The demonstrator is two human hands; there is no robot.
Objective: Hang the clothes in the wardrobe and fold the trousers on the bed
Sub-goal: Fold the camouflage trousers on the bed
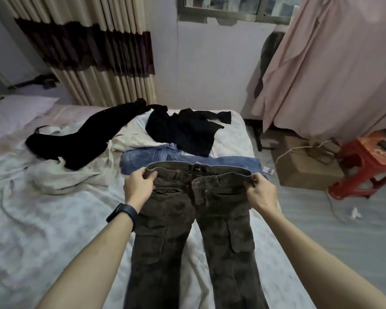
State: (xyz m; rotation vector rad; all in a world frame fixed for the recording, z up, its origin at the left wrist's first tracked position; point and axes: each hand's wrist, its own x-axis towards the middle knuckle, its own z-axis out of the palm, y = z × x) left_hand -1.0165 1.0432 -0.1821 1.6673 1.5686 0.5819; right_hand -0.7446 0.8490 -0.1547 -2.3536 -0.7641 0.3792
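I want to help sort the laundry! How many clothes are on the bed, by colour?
Black: 2, the long black garment and the crumpled black garment
Cream: 1, the cream garment
Blue: 1, the blue jeans
Brown: 1, the brown trousers
Total: 5

This is a bedroom in somebody's home. A bed [54, 219] with a pale flowered sheet and a pillow [16, 110] fills most of it, and loose clothing lies across it: black garments [183, 132], blue jeans [147, 156] and brown cargo trousers [221, 219]. A cream curtain [94, 52] with a dark band hangs near a window [221, 5], pink cloth [332, 63] drapes down on the right, and a cardboard box [308, 168] and a red plastic stool [363, 161] stand on the floor beside the bed.
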